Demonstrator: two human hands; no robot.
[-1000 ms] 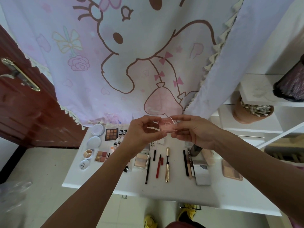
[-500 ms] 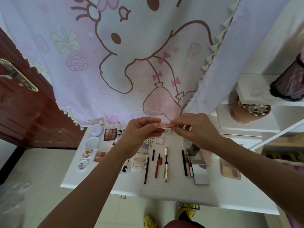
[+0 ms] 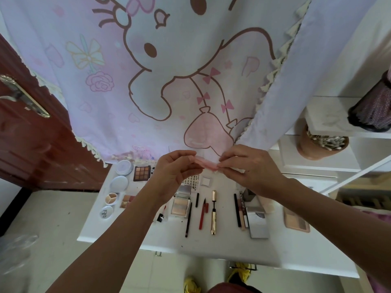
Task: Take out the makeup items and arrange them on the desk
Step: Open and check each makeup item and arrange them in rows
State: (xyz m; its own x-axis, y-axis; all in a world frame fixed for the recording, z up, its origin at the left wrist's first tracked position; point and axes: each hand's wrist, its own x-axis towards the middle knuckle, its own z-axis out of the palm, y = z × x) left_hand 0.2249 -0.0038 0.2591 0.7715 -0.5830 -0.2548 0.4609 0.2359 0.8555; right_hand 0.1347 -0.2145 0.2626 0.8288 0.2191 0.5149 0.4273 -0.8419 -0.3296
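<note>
Both hands hold a small pink compact (image 3: pixel 206 163) above the back of the white desk (image 3: pixel 232 248). My left hand (image 3: pixel 176 169) pinches its left end and my right hand (image 3: pixel 246 166) pinches its right end; I see it edge-on. Below lie rows of makeup: a brown eyeshadow palette (image 3: pixel 141 173), round white compacts (image 3: pixel 119 183), a highlighter palette (image 3: pixel 181 206), several pencils (image 3: pixel 188 218), a gold mascara tube (image 3: pixel 213 220), a silver mirror case (image 3: pixel 258 224) and a pink palette (image 3: pixel 296 222).
A cartoon-print curtain (image 3: pixel 169 70) hangs behind the desk. A red wooden door (image 3: pixel 31 134) stands at the left. White shelves at the right hold a pot of cotton swabs (image 3: pixel 321 144) and a dark lampshade (image 3: pixel 372 113). Tiled floor lies below the desk's front edge.
The pink compact has turned from facing me to edge-on and sunk slightly toward the desk, with both hands still holding it.
</note>
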